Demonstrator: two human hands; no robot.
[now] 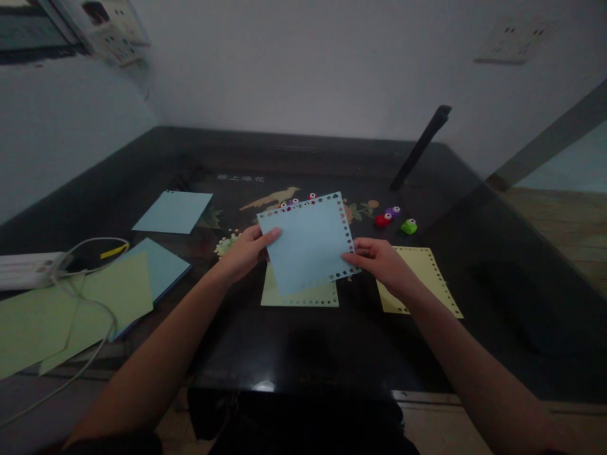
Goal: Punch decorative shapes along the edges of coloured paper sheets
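Blue paper [310,240], apparently being positioned: left hand [247,253], right hand [382,262], fingers clamped on it; next move likely wants steadiness.

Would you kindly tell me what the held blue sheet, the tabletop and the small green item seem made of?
Blue sheet: matte paper or thin card, judging by its punched edges.
Tabletop: glossy, perhaps glass, given the mirrored light.
Small green item: probably plastic, from its bright, even colour; finish unclear.

Head view, forward-down over table [365,347]
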